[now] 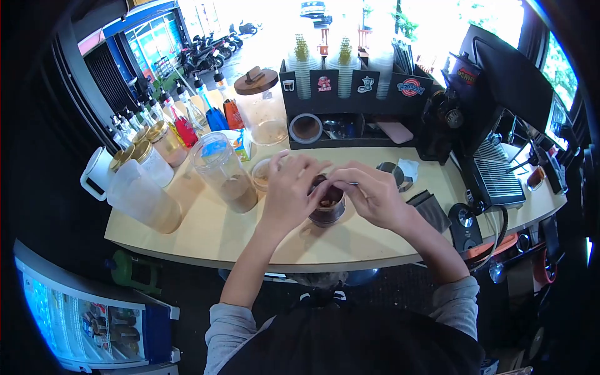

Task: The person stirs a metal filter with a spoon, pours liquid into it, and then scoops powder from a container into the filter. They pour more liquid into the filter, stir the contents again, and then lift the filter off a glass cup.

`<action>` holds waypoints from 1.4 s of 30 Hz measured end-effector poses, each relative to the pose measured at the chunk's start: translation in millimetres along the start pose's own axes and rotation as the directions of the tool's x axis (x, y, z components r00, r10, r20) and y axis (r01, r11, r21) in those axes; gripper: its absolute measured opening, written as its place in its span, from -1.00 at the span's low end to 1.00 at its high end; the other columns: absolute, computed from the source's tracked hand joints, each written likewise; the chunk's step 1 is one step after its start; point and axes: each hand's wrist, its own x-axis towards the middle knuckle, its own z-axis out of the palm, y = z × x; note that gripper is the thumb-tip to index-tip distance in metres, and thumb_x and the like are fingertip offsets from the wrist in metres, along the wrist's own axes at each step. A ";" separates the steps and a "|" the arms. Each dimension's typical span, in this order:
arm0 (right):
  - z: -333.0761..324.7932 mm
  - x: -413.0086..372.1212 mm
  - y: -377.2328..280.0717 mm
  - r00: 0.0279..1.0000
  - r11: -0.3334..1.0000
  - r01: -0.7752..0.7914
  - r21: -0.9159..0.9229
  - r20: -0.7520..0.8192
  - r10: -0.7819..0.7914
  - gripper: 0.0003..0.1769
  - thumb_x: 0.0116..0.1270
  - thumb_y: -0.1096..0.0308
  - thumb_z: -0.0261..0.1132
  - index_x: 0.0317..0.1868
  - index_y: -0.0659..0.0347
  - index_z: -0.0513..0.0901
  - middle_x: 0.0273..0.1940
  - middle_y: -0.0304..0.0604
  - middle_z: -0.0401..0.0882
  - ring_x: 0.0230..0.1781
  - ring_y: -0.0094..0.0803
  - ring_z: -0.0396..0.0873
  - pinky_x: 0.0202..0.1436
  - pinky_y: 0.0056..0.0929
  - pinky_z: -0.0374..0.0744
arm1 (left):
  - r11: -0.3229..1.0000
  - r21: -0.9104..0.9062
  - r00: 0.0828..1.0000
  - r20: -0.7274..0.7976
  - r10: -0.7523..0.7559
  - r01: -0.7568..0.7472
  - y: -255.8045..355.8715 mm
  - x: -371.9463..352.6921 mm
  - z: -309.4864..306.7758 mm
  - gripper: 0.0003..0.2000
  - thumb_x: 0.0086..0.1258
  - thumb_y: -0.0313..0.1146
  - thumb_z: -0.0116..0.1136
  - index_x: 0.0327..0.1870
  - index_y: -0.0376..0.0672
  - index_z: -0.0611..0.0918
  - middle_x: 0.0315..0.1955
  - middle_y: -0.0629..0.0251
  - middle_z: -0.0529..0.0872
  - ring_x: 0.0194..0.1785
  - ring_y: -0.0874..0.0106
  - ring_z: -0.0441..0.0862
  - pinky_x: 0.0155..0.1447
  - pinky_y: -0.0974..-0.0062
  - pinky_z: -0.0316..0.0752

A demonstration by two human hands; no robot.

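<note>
Over a small glass jar (327, 216) with dark contents, my two hands meet close to the counter's front edge. My left hand (289, 190) comes in from the left, its fingers bent and its thumb reaching toward the other hand. My right hand (375, 195) is closed in a pinch above the jar's rim. Whatever lies between the fingertips is too small and covered to name. Just behind my left hand stands a small round container (260, 175), partly hidden. To its left is a tall clear canister (234, 187) holding brown powder.
Left on the wooden counter (206, 237) are a frosted pitcher (142, 199), lidded jars and several pump bottles (215, 112). A black cup organizer (350, 87) stands behind. To the right are a dark folded cloth (430, 211), a scale (465, 224) and an espresso machine (494, 169).
</note>
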 end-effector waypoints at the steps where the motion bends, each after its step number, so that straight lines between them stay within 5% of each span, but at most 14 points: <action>1: -0.2 -3.0 2.9 1.000 1.000 0.001 0.003 0.001 -0.001 -0.75 0.23 0.59 0.28 -0.07 0.26 0.54 -0.23 -0.06 0.58 -0.25 -0.12 0.62 -0.23 -0.30 0.59 | 1.000 0.002 1.000 0.001 -0.002 0.002 -2.9 -3.3 -1.2 -0.65 0.12 -0.30 0.35 -0.05 -0.09 0.62 -0.23 0.35 0.59 -0.06 0.37 0.57 0.31 0.07 0.20; 3: -0.4 -12.7 9.5 1.000 0.996 0.001 -0.087 -0.016 -0.003 -0.76 0.25 0.60 0.26 -0.07 0.27 0.52 -0.25 -0.04 0.58 -0.26 -0.11 0.62 -0.23 -0.28 0.58 | 0.963 -0.184 0.980 0.027 -0.195 0.197 -6.6 -13.4 -1.8 -0.46 -0.06 -0.25 0.50 0.03 -0.08 0.62 -0.21 0.34 0.60 -0.07 0.33 0.58 0.25 0.24 0.30; 6: 8.3 -24.9 15.3 0.997 0.997 -0.056 -0.049 0.056 0.059 -0.74 0.23 0.59 0.26 -0.06 0.27 0.51 -0.24 -0.02 0.57 -0.27 -0.07 0.61 -0.23 -0.25 0.58 | 0.920 -0.247 0.952 0.130 -0.279 0.303 -10.1 -30.1 14.5 -0.26 -0.14 0.04 0.52 0.10 -0.16 0.55 -0.14 0.24 0.64 0.04 0.25 0.58 0.37 0.10 0.15; 12: 15.9 -37.1 31.4 0.998 0.993 0.018 -0.113 0.061 -0.011 -0.70 0.14 0.60 0.28 -0.09 0.28 0.51 -0.23 0.01 0.57 -0.27 -0.04 0.61 -0.22 -0.21 0.59 | 0.838 -0.265 0.865 0.309 -0.394 0.476 -13.7 -39.3 38.1 -0.18 -0.20 0.09 0.53 0.11 -0.20 0.52 -0.07 0.15 0.69 0.08 0.21 0.61 0.42 0.09 0.15; 15: 19.0 -44.3 25.9 0.988 0.982 0.150 -0.114 0.056 -0.144 -0.71 0.14 0.60 0.28 -0.10 0.28 0.51 -0.21 -0.02 0.59 -0.27 -0.06 0.62 -0.21 -0.21 0.60 | 0.837 -0.294 0.874 0.315 -0.370 0.461 -18.3 -41.5 42.5 -0.19 -0.22 0.08 0.54 0.08 -0.20 0.53 -0.09 0.16 0.69 0.05 0.20 0.62 0.42 0.07 0.17; 28: 21.3 -50.1 34.8 0.990 0.982 0.142 -0.125 0.037 -0.138 -0.74 0.07 0.62 0.32 -0.19 0.29 0.54 -0.17 -0.03 0.62 -0.27 -0.15 0.64 -0.27 -0.29 0.62 | 0.831 -0.297 0.874 0.285 -0.394 0.471 -16.0 -44.3 42.8 -0.23 -0.21 0.07 0.53 0.04 -0.22 0.55 -0.13 0.18 0.69 0.02 0.19 0.62 0.38 0.14 0.22; 31: 20.9 -49.7 22.1 0.959 0.949 0.280 -0.147 0.082 -0.271 -0.72 0.01 0.60 0.35 -0.22 0.28 0.54 -0.19 -0.03 0.63 -0.33 -0.17 0.65 -0.34 -0.35 0.62 | 0.815 -0.324 0.871 0.283 -0.401 0.480 -18.0 -45.7 44.9 -0.24 -0.21 0.07 0.53 0.03 -0.21 0.55 -0.14 0.18 0.69 0.01 0.20 0.62 0.36 0.14 0.22; 42: 19.0 -56.1 32.5 0.985 0.970 0.170 -0.172 0.007 -0.172 -0.74 0.10 0.58 0.35 -0.18 0.28 0.55 -0.10 -0.05 0.65 -0.24 -0.15 0.66 -0.23 -0.33 0.65 | 0.829 -0.335 0.892 0.237 -0.385 0.447 -13.6 -37.2 40.9 -0.27 -0.23 -0.04 0.56 0.03 -0.18 0.55 -0.11 0.19 0.67 0.05 0.17 0.59 0.33 0.16 0.29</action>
